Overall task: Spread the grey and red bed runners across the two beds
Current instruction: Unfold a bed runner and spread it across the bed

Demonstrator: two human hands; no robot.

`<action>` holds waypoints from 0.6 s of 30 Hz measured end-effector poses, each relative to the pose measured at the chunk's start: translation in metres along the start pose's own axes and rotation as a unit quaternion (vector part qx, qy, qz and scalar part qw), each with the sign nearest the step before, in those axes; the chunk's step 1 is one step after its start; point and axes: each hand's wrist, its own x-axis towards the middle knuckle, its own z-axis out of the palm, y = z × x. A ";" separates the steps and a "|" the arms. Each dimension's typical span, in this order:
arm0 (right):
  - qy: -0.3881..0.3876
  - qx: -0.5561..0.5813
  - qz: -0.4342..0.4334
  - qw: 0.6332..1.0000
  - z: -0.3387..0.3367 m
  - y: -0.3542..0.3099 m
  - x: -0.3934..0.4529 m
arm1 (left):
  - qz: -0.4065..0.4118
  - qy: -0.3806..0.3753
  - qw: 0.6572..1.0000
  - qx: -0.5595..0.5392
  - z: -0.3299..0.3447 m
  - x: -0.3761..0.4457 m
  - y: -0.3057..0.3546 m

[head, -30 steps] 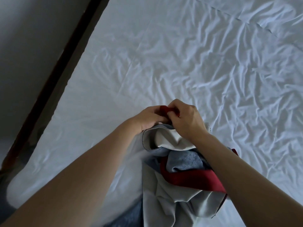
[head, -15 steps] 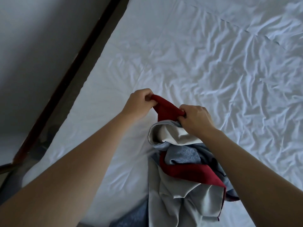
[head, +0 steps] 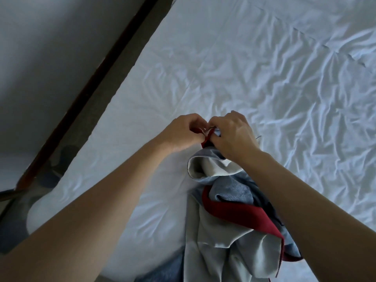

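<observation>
Both hands pinch one runner [head: 230,216] edge: left hand [head: 183,132] and right hand [head: 232,135] fingers clamped together, likely hunting a corner; rest bunched on bed [head: 264,68] near edge, unspread.

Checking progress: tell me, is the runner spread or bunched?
Bunched: the runner hangs crumpled, both hands, left and right, pinching its top edge.

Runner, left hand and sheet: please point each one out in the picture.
Runner [head: 234,212]: head view, on its red band.
Left hand [head: 183,133]: head view, on the back of the hand.
Sheet [head: 244,68]: head view, on a bare wrinkled part.
</observation>
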 end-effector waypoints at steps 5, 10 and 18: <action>-0.072 -0.039 0.052 0.995 0.021 0.011 0.009 | -0.022 0.075 0.980 0.183 -0.020 -0.002 -0.022; -0.183 -0.155 0.139 0.961 0.032 0.039 0.008 | -0.079 0.144 0.967 0.193 -0.043 -0.023 -0.065; -0.165 -0.169 0.097 0.967 0.045 0.009 0.029 | -0.139 0.206 0.952 0.181 -0.082 -0.078 -0.109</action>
